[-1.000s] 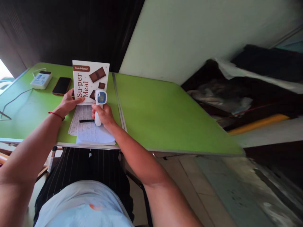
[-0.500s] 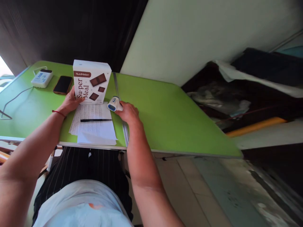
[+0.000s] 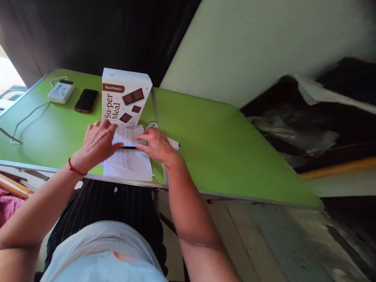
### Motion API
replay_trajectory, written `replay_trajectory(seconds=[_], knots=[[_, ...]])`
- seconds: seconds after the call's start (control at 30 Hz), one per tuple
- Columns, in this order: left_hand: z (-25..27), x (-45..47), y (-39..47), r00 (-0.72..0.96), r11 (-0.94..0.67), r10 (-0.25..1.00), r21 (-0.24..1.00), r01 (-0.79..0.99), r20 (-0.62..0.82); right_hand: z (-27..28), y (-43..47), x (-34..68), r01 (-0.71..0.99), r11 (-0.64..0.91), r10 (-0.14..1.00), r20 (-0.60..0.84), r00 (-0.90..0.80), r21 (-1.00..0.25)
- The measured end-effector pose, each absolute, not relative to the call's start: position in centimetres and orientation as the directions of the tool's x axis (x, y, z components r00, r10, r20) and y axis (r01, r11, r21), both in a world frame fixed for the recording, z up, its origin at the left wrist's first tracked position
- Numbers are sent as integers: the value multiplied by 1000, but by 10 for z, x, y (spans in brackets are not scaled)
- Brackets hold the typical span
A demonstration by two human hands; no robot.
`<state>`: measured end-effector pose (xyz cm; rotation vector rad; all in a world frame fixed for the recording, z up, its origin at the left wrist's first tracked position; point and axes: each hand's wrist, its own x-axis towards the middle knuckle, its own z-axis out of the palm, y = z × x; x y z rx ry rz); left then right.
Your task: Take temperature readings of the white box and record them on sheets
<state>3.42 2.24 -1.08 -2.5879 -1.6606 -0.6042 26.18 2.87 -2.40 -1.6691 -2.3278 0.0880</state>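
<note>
My left hand is open over the left side of the written paper sheets, its thumb pointing at a black pen that lies across them. Across from it, my right hand is open as well, with fingers spread toward the pen's other end; whether either hand touches the pen or paper I cannot tell. Just behind the sheets stands a white Su-per Meal box, upright. A white infrared thermometer lies on the table, partly hidden by my right hand.
A dark phone and a white device with a cable lie at the back left of the green table. A metal seam crosses the tabletop. Behind are a dark panel and a pale wall; a cluttered shelf area is at the right.
My left hand has let go of the box and come down to the sheets. My right hand has set the thermometer down and moved over the paper. The view has shifted slightly.
</note>
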Motion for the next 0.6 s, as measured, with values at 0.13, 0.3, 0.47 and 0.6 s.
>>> replay_trajectory(seconds=[0.13,0.3,0.47,0.6], knots=[[-19,44,-27,708,-737,674,257,625,210,-24,21,252,905,410,912,52,-407,-116],[-49,47,-60,718,-766,638,134,629,278,-21,9,259,874,429,903,140,-406,-230],[-65,47,-66,677,-756,635,117,644,371,-28,-14,255,546,281,953,296,-63,-789],[-67,48,-65,680,-741,658,113,662,325,-49,-28,244,176,185,969,210,132,-967]])
